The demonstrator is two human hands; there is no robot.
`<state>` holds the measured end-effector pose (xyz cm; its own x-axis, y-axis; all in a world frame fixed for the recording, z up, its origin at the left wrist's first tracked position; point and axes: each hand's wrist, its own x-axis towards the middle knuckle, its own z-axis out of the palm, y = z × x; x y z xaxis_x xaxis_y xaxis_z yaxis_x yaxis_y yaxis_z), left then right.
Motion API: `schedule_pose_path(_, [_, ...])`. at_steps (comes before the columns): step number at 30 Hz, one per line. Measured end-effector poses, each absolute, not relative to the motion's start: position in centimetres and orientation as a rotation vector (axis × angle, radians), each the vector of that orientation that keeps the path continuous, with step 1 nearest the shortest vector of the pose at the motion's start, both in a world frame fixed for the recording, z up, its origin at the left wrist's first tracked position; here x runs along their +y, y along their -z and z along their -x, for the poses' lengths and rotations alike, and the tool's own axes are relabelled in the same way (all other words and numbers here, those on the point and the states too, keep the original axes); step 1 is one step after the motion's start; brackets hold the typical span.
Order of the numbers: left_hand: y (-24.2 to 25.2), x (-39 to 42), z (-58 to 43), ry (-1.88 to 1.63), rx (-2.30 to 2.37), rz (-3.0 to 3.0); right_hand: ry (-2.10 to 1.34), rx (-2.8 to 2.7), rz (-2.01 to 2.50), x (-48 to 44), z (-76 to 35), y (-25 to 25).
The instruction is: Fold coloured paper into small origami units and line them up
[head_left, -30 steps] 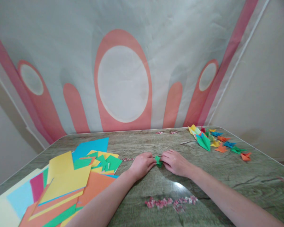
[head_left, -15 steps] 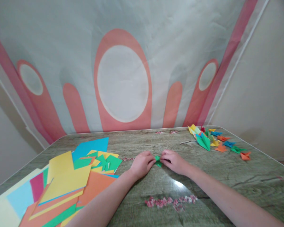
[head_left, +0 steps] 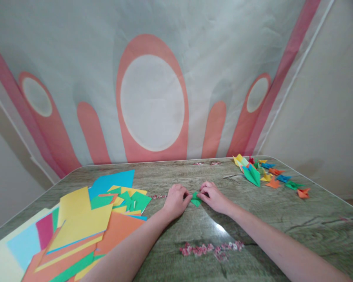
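Note:
A small folded piece of green paper (head_left: 195, 200) lies at the middle of the table, between my two hands. My left hand (head_left: 177, 200) pinches its left side with thumb and fingers. From the other side my right hand (head_left: 211, 197) has its fingertips closed on the right edge of the same paper. Both sets of fingers cover its edges, so its full folded shape is partly hidden.
Loose sheets of coloured paper (head_left: 86, 219) spread over the left side, with smaller green pieces (head_left: 141, 200) near my left forearm. Several folded paper figures (head_left: 283, 178) and a green paper plane (head_left: 252, 175) stand at the back right. The wood-patterned table (head_left: 176, 235) meets a printed backdrop (head_left: 194, 78).
My fingers have shifted slightly on the green paper, and more of its lower part shows now. The view has moved a little; the other papers lie as before.

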<state>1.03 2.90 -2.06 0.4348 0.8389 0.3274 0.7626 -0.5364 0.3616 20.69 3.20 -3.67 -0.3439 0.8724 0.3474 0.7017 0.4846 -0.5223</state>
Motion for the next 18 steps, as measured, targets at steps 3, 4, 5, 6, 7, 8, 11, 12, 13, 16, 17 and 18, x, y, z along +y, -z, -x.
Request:
schedule_pose_path(3, [2.25, 2.95, -1.18, -0.725, 1.468, -2.516, -0.357, -2.128, 1.312, 3.29, -20.69, 3.86])
schedule_pose_path(4, [2.3, 2.96, -1.21, -0.725, 1.477, -2.519, -0.346, -2.125, 1.318, 3.3, -20.7, 3.9])
schedule_pose_path(5, [2.34, 2.97, -1.25, -0.723, 1.486, -2.523, -0.337, -2.124, 1.323, 3.31, -20.7, 3.92])
schedule_pose_path(6, [2.38, 2.96, -1.29, -0.72, 1.496, -2.53, -0.329, -2.125, 1.327, 3.32, -20.71, 3.92])
schedule_pose_path(7, [2.4, 2.95, -1.33, -0.715, 1.507, -2.538, -0.323, -2.128, 1.331, 3.32, -20.71, 3.91])
schedule_pose_path(8, [2.4, 2.94, -1.36, -0.707, 1.518, -2.547, -0.32, -2.132, 1.336, 3.34, -20.72, 3.88])
schedule_pose_path(11, [2.37, 2.9, -1.45, -0.67, 1.545, -2.575, -0.315, -2.144, 1.351, 3.39, -20.74, 3.77])
schedule_pose_path(12, [2.34, 2.88, -1.46, -0.655, 1.55, -2.583, -0.312, -2.148, 1.355, 3.41, -20.74, 3.74])
schedule_pose_path(13, [2.31, 2.86, -1.47, -0.64, 1.555, -2.589, -0.309, -2.151, 1.358, 3.44, -20.75, 3.71])
schedule_pose_path(16, [2.17, 2.78, -1.46, -0.606, 1.567, -2.599, -0.298, -2.162, 1.366, 3.49, -20.76, 3.65])
schedule_pose_path(17, [2.11, 2.74, -1.46, -0.601, 1.568, -2.601, -0.296, -2.166, 1.369, 3.5, -20.76, 3.63])
schedule_pose_path(18, [2.05, 2.7, -1.47, -0.6, 1.568, -2.602, -0.296, -2.169, 1.373, 3.5, -20.76, 3.6])
